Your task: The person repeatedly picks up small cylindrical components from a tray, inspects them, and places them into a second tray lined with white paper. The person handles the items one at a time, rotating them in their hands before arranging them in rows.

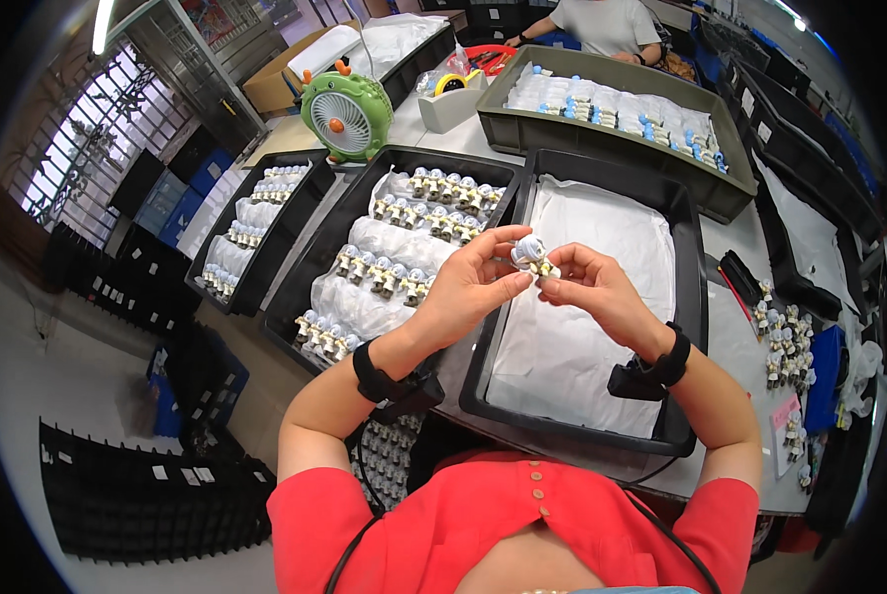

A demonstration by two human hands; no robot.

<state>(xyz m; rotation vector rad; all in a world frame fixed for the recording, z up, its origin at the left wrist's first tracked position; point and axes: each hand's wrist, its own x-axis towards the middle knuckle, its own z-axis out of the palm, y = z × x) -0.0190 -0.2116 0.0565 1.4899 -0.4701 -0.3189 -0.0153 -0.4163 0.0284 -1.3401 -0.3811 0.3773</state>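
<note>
Toy figure (529, 252) with a pale blue head, up in the air between two sets of fingers, touching both. Head end up and to the left, by the left fingers (501, 237); low end down and to the right, by the right fingers (566, 290). Long way of the toy on a slant, from one hand's fingers to the other's, with neither clearly nearer. Left fingers pinched on the head end, pointer above and thumb below. Right fingers pinched on the low end. Too small to tell the exact spot under each fingertip.

Below the fingers, a black tray (691, 297) with a white sheet (582, 366) spread inside. No wall seen between the fingers and that sheet; height of the gap hard to tell. Left of the fingers, a packed tray (313, 272) with little figures (389, 275) in rows and bumpy white wrap. Side walls of these two trays just beside each other, under the left fingers: a ridge in the way of a low sideways path.

Farther left, a narrow tray (290, 228) with more rows. Ahead of the fingers, a green fan (344, 114) and a big olive tray (602, 144) with blue-topped pieces. Well off to the right, on the bench (735, 337), a bunch of loose figures (788, 346).
</note>
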